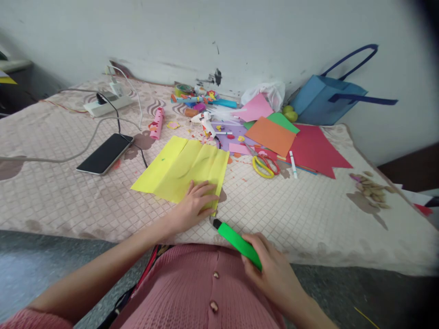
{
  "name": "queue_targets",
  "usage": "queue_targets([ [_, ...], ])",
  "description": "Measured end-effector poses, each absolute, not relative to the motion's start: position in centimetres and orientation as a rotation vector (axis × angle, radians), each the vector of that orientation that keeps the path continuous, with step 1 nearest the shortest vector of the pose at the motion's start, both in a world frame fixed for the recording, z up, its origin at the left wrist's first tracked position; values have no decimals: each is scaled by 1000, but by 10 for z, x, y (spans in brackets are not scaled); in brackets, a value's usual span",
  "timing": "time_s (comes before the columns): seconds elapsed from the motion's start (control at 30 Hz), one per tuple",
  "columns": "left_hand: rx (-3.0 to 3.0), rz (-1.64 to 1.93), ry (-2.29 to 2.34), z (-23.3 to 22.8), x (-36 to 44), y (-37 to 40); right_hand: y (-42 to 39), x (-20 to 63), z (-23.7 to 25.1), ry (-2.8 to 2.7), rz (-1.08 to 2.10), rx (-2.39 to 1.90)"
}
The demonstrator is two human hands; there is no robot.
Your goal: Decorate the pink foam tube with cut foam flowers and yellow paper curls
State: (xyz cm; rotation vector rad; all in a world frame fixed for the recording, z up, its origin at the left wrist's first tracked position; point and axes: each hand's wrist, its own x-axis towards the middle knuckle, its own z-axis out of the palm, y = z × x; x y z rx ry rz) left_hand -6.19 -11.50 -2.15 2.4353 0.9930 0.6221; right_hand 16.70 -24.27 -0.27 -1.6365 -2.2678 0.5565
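A creased yellow paper sheet [181,167] lies on the quilted bed cover [291,210] in front of me. My left hand [195,203] rests flat on the sheet's near right corner, fingers spread. My right hand [270,267] grips a green marker [236,240] by its rear end, its dark tip pointing up-left toward the sheet's corner, just short of it.
A black phone [105,153] with cables and a white power strip [107,105] lie at the left. Yellow and red scissors [265,165], a white pen [292,164], coloured paper sheets [274,132], a glue gun [205,121] and craft scraps sit behind. A blue bag [325,103] leans on the wall.
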Motion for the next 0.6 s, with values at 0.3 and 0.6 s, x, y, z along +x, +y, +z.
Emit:
queue_targets([
  [0.3, 2434, 663, 992, -27, -60, -115, -242, 166, -1, -2303, 443, -1658],
  [0.6, 2443, 696, 1020, -29, -58, -120, -245, 167, -3, -2274, 471, -1642],
])
